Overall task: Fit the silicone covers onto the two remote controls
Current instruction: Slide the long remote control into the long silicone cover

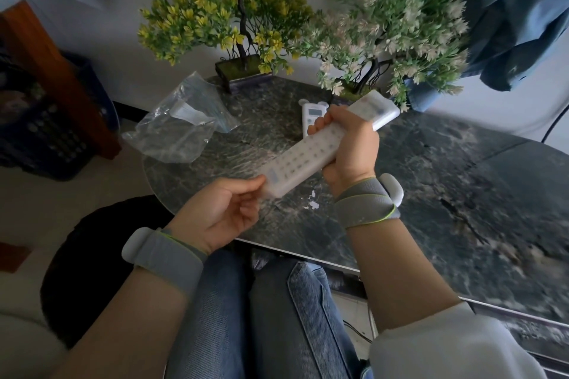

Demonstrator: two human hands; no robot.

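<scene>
A long white remote [303,160] in a translucent silicone cover with button bumps is held above the dark marble table [462,194]. My right hand [348,148] grips its middle and upper part. My left hand [228,209] pinches the near lower end between thumb and fingers. The far end of the remote [377,111] sticks out past my right hand. A second, smaller white remote [312,117] with a display and a cover with small round ears lies on the table behind my right hand, partly hidden.
An empty clear plastic bag [181,123] lies at the table's left edge. Two potted artificial trees [237,18] [391,31] stand at the back. A dark basket [49,132] sits on the floor at left. Blue cloth [517,18] hangs at right.
</scene>
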